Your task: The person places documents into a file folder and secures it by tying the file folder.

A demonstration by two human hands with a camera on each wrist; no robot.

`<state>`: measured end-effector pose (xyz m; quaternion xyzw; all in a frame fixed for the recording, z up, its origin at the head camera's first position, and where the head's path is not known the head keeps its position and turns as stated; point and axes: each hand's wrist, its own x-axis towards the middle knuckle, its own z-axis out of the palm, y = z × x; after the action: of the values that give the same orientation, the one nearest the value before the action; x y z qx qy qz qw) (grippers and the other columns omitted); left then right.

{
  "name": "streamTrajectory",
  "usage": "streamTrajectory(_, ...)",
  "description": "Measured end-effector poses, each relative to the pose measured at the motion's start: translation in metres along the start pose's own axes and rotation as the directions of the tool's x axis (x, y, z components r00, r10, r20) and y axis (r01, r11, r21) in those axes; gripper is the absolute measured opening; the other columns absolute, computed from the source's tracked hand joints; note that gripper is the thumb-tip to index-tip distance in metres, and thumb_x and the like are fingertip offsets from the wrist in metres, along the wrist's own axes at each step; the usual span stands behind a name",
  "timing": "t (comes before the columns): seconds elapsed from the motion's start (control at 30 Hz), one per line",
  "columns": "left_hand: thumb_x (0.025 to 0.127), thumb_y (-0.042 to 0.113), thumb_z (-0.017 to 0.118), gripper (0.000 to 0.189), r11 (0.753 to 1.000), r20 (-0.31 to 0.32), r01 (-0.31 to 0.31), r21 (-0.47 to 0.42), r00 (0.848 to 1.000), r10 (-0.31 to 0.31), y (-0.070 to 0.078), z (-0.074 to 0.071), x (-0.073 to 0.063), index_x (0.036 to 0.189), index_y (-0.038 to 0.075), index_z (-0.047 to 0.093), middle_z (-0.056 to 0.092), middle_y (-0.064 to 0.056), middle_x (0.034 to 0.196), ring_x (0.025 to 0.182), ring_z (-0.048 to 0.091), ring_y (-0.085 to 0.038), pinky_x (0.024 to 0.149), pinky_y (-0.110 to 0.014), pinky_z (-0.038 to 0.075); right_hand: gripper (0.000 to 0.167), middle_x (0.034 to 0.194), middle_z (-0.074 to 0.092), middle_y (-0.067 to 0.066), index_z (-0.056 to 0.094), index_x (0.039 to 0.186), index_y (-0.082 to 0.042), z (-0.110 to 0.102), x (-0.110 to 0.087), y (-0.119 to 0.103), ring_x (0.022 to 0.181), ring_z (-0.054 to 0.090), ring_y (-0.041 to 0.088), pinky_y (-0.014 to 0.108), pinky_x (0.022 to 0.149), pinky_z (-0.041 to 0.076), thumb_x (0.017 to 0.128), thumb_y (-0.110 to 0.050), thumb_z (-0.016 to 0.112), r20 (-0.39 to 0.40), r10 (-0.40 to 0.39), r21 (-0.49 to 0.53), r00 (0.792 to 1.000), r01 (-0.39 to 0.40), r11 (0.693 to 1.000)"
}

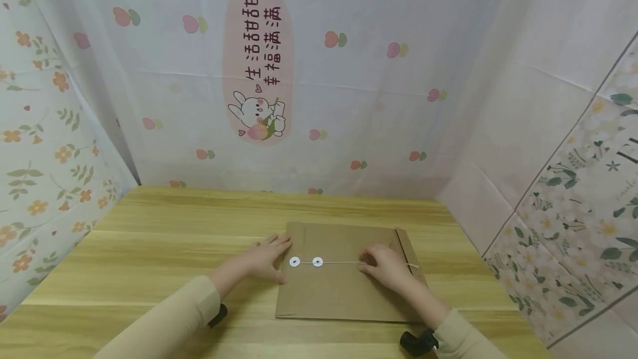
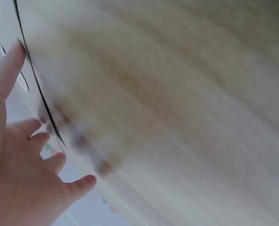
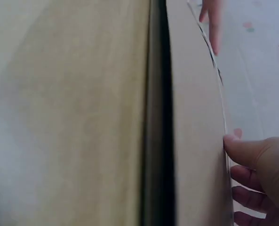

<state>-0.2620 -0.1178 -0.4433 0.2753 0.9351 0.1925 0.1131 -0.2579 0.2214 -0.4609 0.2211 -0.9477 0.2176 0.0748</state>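
Note:
A brown kraft paper document envelope lies flat on the table, with two white round buttons near its left edge. From the buttons a thin string runs straight to my right hand, which pinches it over the envelope's right half. The string's tail shows beyond that hand, by the right edge. At the envelope's left edge, my left hand rests with fingers spread, thumb and fingertips touching the edge. The left wrist view shows this left hand with its fingers extended.
The wood-grain table extends around the envelope. Behind it hangs a white curtain with fruit prints and a rabbit picture. Floral sheets stand on both sides. Black wrist mounts sit under the sleeves.

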Motion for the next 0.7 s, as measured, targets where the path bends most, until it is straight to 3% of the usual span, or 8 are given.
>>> streamTrajectory(0.13,0.082,0.045,0.073,0.089,1.000,0.062,0.006,-0.027,0.998,-0.004,0.000,-0.002,-0.001,0.150,0.006,0.030,0.021,-0.009,0.157,0.142,0.010,-0.038,0.106,-0.067,0.010,0.016,0.071,0.051,-0.013,0.060,0.076,-0.018,0.001,-0.007,0.002,0.067,0.045,0.006,0.027,0.061,0.041,0.083,-0.015,0.074,0.000,-0.046,-0.052,0.999,0.045,0.998)
streamTrajectory(0.4,0.080,0.050,0.072,0.090,0.999,0.074,0.011,-0.032,0.997,-0.008,0.003,-0.003,-0.002,0.149,0.007,0.033,0.022,-0.007,0.157,0.142,0.011,-0.039,0.106,-0.068,0.010,0.019,0.069,0.045,-0.013,0.054,0.075,-0.017,-0.004,-0.024,0.002,0.066,0.041,0.006,0.029,0.062,0.038,0.086,-0.012,0.069,0.045,-0.151,-0.123,0.987,0.156,0.980)
streamTrajectory(0.7,0.079,0.051,0.072,0.090,1.000,0.070,0.022,-0.016,0.997,-0.021,0.003,0.000,0.000,0.149,0.008,0.034,0.023,-0.007,0.156,0.142,0.012,-0.038,0.106,-0.067,0.012,0.019,0.070,0.044,-0.013,0.054,0.076,-0.017,-0.007,-0.042,-0.009,0.069,0.042,0.008,0.030,0.062,0.039,0.086,-0.011,0.069,0.073,-0.193,-0.199,0.978,0.204,0.958)
